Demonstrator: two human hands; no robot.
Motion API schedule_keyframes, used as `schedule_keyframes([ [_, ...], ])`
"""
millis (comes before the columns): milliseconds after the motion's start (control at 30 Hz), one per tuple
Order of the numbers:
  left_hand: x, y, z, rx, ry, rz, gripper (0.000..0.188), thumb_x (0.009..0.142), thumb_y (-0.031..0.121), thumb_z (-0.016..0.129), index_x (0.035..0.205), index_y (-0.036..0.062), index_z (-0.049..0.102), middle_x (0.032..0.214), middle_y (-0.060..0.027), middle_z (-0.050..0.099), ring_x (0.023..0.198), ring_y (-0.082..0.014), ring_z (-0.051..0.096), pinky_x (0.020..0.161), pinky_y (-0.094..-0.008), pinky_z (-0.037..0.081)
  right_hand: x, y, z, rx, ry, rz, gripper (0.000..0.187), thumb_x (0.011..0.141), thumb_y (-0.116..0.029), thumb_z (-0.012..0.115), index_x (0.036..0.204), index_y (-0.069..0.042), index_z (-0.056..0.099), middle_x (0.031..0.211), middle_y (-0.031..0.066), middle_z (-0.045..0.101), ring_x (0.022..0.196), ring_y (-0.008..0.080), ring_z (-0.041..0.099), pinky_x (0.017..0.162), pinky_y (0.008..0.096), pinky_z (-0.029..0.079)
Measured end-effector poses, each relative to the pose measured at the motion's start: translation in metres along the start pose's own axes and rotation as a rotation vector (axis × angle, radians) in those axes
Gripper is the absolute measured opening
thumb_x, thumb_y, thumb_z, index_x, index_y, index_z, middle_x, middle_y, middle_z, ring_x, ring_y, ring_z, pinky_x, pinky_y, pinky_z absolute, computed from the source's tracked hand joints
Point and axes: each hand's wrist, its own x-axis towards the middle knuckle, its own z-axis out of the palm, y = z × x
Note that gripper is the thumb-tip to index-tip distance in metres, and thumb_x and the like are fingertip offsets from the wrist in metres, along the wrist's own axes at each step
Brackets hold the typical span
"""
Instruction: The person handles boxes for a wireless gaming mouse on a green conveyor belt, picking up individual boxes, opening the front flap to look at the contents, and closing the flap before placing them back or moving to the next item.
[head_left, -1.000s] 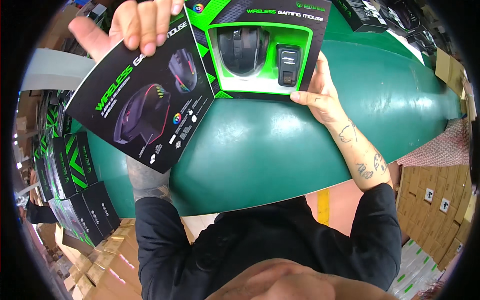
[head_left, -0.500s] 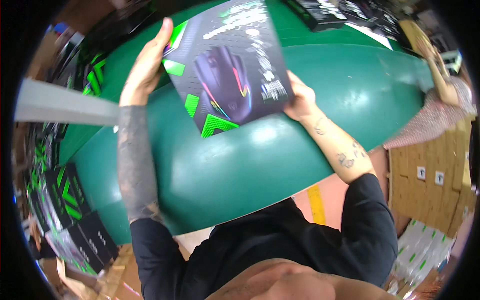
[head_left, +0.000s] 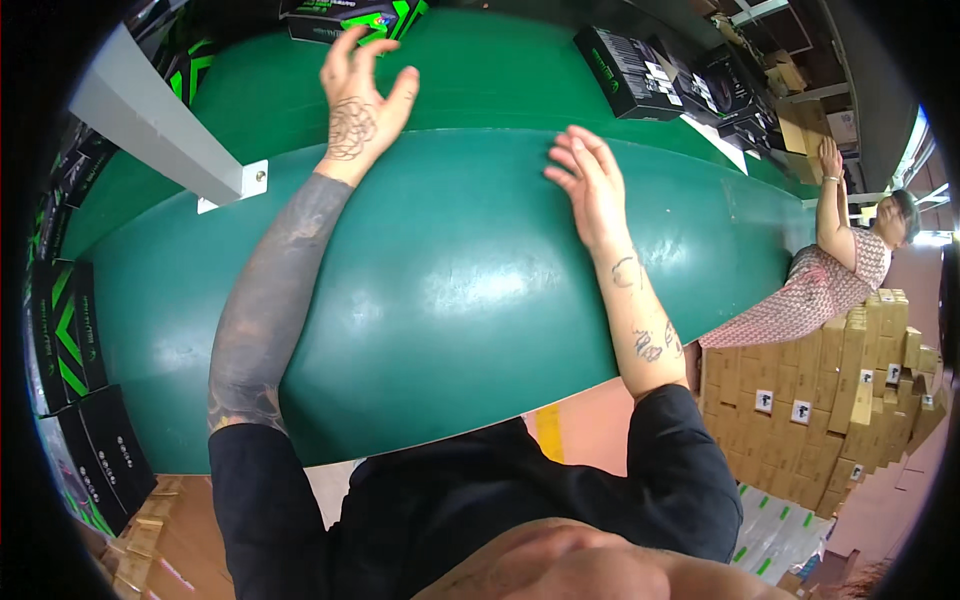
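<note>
My left hand (head_left: 365, 100) reaches over the far side of the green table (head_left: 450, 350), thumb and fingers spread, holding nothing. Just beyond its fingertips lies a black box with bright green markings (head_left: 355, 18), partly cut off by the upper rim of the picture. Whether the fingers touch that box I cannot tell. Further right, my right hand (head_left: 592, 190) hovers above the table with its fingers loosely bent and apart, and nothing is in it.
Several black boxes (head_left: 628, 75) lie at the back right beside a white sheet (head_left: 715, 143). A grey metal post (head_left: 165, 115) is bolted to the table at left. More black-and-green boxes (head_left: 68, 330) stack along the left edge. A co-worker (head_left: 820, 270) stands at right, near brown cartons (head_left: 780, 390).
The black mouse box that both hands held up has left them. My left hand has moved up and right; the right has drawn slightly left, and both now hold nothing.
</note>
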Motion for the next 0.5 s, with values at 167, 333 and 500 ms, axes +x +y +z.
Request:
schedule_keyframes([
  [167, 0.0, -0.001, 0.003, -0.017, -0.206, -0.001, 0.027, 0.074, 0.025, 0.065, 0.097, 0.0127, 0.058, 0.125, -0.0109, 0.044, 0.115, -0.0338, 0.039, 0.095, -0.0422, 0.037, 0.115, -0.006, -0.091, -0.81, 0.644, -0.463, 0.085, 0.066, -0.043, 0.077, 0.122, 0.01, 0.041, 0.123, 0.0255, 0.047, 0.114, 0.0352, 0.046, 0.098, 0.039, 0.036],
  [333, 0.005, -0.007, 0.02, -0.227, -0.19, -0.231, 0.016, 0.073, 0.021, 0.066, 0.083, 0.0091, 0.061, 0.108, -0.0117, 0.055, 0.103, -0.0285, 0.052, 0.089, -0.0378, 0.043, 0.18, -0.028, -0.171, -0.677, 0.578, -0.068, 0.083, 0.059, -0.049, 0.078, 0.118, 0.004, 0.054, 0.118, 0.0146, 0.057, 0.11, 0.0259, 0.052, 0.096, 0.0319, 0.037],
  [500, 0.0, -0.008, 0.006, -0.194, -0.211, -0.321, 0.017, 0.075, 0.025, 0.064, 0.078, 0.0086, 0.061, 0.093, -0.0087, 0.058, 0.087, -0.0255, 0.058, 0.079, -0.0362, 0.047, 0.147, -0.032, -0.094, -0.505, 0.498, -0.062, 0.089, 0.057, -0.044, 0.081, 0.12, 0.009, 0.047, 0.124, 0.0169, 0.05, 0.11, 0.0231, 0.049, 0.095, 0.0347, 0.037],
])
